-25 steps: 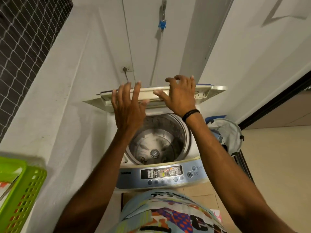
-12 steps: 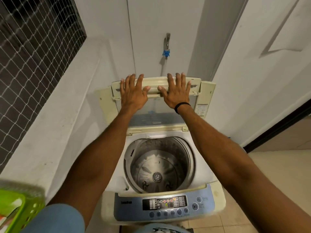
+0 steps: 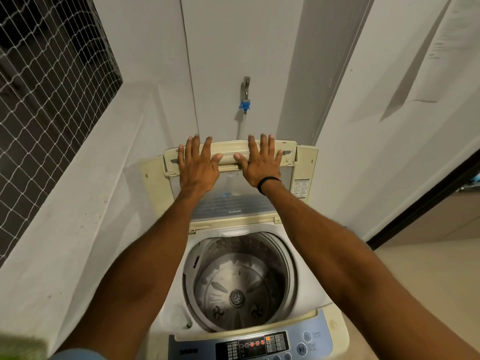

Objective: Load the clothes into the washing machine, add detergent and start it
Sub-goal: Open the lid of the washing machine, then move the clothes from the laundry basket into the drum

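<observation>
Washing machine (image 3: pixel 306 289), top-loading, fills the lower centre of the frame. Its lid (image 3: pixel 233 201) is raised and stands at the back of the machine, mid-frame, against the grey wall.

Left hand (image 3: pixel 198 168): palm flat on the upper left part of the lid, fingers straight and slightly spread, tips reaching the lid's top edge. Thumb points inward toward the centre.

Right hand (image 3: pixel 259 165): same pose on the upper right part of the lid, fingers straight and slightly spread, thumb pointing inward. The two thumbs lie near each other but apart, over the ribbed strip at the lid's middle. A black wristband (image 3: pixel 268 181) sits on the right wrist. Neither hand curls round anything; both press flat.

Drum (image 3: pixel 233 268) lies open below the forearms, lower centre. Its metal floor and round centre hub (image 3: pixel 237 297) show in full.

Control panel (image 3: pixel 319 336), blue, runs along the bottom edge of the frame; its display (image 3: pixel 253 344) shows lit red figures, too small to read.

Above the lid, upper centre: a metal tap (image 3: pixel 246 85) on the wall with a blue fitting (image 3: pixel 245 104) and a pale hose (image 3: pixel 241 128) dropping behind the lid.

Upper left: dark window with white mesh (image 3: pixel 46 100). Lower left corner: a blurred green shape (image 3: pixel 18 346), not identifiable. Right edge: a dark door frame (image 3: pixel 426 201).
</observation>
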